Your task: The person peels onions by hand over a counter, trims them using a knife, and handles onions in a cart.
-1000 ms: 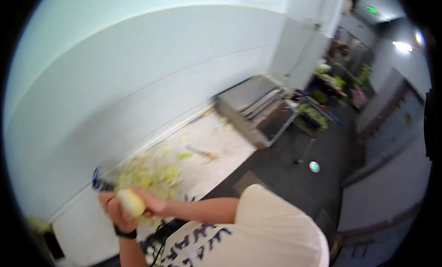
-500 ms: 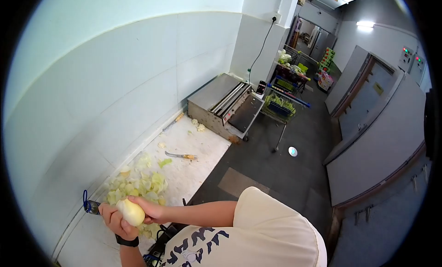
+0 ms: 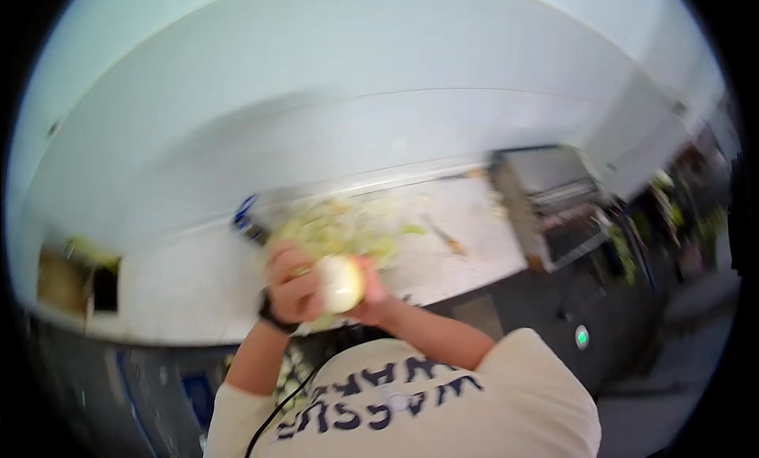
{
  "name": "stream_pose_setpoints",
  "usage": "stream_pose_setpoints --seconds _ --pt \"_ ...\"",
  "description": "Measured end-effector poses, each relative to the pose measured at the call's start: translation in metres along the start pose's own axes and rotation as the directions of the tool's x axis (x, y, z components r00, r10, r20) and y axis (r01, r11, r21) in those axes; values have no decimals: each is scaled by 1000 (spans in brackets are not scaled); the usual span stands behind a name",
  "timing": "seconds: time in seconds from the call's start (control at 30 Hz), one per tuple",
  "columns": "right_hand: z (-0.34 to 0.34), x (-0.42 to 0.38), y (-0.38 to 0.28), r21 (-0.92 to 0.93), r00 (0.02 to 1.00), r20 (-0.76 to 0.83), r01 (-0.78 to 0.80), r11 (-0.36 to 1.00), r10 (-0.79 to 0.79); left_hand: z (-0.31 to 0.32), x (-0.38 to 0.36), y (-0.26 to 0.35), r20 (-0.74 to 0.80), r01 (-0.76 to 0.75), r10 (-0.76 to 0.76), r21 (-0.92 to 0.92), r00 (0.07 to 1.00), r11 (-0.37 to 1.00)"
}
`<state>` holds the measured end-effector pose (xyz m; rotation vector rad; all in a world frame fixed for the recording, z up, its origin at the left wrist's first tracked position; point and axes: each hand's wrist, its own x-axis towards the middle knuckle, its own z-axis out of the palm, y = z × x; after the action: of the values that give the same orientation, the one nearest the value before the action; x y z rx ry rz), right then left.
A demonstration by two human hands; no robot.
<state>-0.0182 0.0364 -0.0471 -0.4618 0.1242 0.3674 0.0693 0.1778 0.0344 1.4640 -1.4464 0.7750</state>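
Between my two hands is a smooth, pale yellow-white onion (image 3: 344,284), held above the front part of the white table (image 3: 170,288). My left hand (image 3: 292,282), with a black band at the wrist, is closed around its left side. The fingers of my right hand (image 3: 375,290) are wrapped on the right side, partly hidden behind the onion. Beneath and beyond the hands lies a pile of pale green-yellow peelings (image 3: 336,227). Motion smears the view, so finger detail is soft.
A wooden-handled knife (image 3: 452,243) lies right of the peelings; another knife (image 3: 473,174) rests by the wall. A metal wrapping machine (image 3: 545,191) stands at the table's right end. A dark cylindrical object with a blue loop (image 3: 250,223) sits left. Farther left is a brown box (image 3: 62,282).
My view has swung left, bringing the table's left end into sight and sliding the machine and carts rightward. Both hands still hold the onion.
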Motion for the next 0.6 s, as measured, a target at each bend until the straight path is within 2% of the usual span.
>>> stream_pose_setpoints --seconds 0.07,0.1,0.2,0.33,0.47,0.6 --pt "23 -3 -14 -20 978 -200 -70 997 65 4 1 8 13 50 -49 -21 999 999" --pt "43 -10 -29 -25 970 -229 -95 995 87 5 9 13 30 96 -96 5 995 995" --pt "32 -11 -48 -51 982 -9 -188 981 188 11 15 21 19 227 -228 41 973 973" --pt "19 -4 -52 -51 957 80 -275 960 279 17 9 29 30 316 -322 123 946 941" --pt "19 3 -53 -34 944 30 -327 944 328 20 6 27 -6 375 -379 159 925 913" --pt "9 16 -43 -8 952 17 -306 952 306 16 -11 17 -6 380 -384 160 923 911"
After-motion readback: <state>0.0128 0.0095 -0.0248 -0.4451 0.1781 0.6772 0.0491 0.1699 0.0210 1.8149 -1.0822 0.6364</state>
